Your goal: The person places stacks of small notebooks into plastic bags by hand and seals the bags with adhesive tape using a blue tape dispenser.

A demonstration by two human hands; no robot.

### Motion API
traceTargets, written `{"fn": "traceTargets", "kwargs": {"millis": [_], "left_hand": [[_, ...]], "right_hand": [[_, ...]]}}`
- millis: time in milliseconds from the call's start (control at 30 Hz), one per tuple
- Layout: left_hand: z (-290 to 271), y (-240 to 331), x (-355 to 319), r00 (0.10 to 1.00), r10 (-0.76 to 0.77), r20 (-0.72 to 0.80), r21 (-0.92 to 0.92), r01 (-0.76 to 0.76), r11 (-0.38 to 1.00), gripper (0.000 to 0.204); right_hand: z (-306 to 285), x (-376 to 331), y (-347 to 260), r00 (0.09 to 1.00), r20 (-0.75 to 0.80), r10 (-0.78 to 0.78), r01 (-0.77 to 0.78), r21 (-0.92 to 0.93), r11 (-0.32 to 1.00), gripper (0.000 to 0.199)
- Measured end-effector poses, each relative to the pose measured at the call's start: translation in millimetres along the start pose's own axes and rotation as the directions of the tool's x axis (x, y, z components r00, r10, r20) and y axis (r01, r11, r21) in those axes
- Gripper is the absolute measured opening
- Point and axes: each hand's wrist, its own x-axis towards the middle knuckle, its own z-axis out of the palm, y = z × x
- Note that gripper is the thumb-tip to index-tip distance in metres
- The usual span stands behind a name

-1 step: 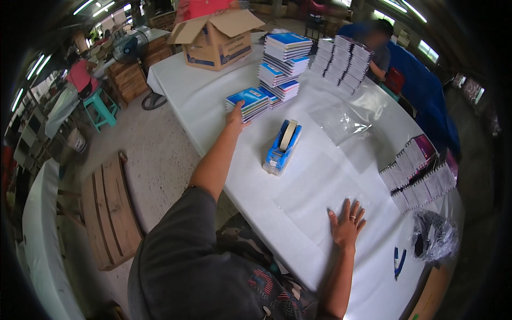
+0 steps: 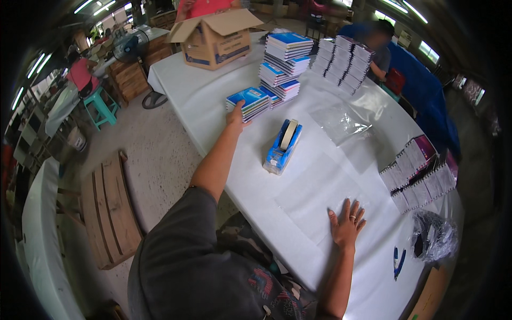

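Observation:
My left hand [image 2: 237,114] grips a short stack of blue-covered spiral notebooks [image 2: 250,99] at its near left edge, thumb on the top cover, the other fingers mostly hidden. The stack sits on the white-covered table, against taller piles of similar notebooks [image 2: 287,58]. My right hand [image 2: 346,226] lies flat with fingers spread, pressing on a clear plastic sheet or bag [image 2: 306,208] and holding nothing. Between my hands stands a blue tape dispenser [image 2: 282,148] with a roll of pale tape.
An open cardboard carton [image 2: 218,47] stands at the far left. Wire-bound books are piled at the far right [image 2: 341,64] and near right [image 2: 418,176]. Clear plastic [image 2: 341,125], a crumpled plastic bundle [image 2: 434,234] and blue-handled pliers [image 2: 398,264] lie about. Two people are across the table.

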Motion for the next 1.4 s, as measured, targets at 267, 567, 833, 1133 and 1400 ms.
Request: {"fn": "traceTargets", "kwargs": {"millis": [267,567,833,1133,1400], "left_hand": [[-26,-25,-98,0.975,0.136,0.177,-0.180,-0.104,0.978,0.062],[8,9,-279,0.618,0.568,0.544,-0.175,-0.579,0.797,0.060],[70,-118,-354,0.213,0.463,0.861,-0.204,-0.688,0.697,0.077],[125,-116,-313,0.148,0.214,0.966,-0.087,-0.591,0.802,0.122],[124,-158,-300,0.174,0.079,0.982,-0.021,-0.311,0.950,0.080]], "right_hand": [[-27,-18,-4,0.984,0.111,0.138,-0.140,0.010,0.990,0.089],[-33,-14,-15,0.914,-0.236,-0.330,0.333,0.900,0.281,0.102],[-21,-18,2,0.957,-0.290,0.029,0.238,0.722,-0.650,0.093],[-60,-10,47,0.857,-0.492,0.154,0.479,0.870,0.116,0.087],[-22,12,51,0.830,-0.553,0.069,0.555,0.831,-0.019,0.100]]}}
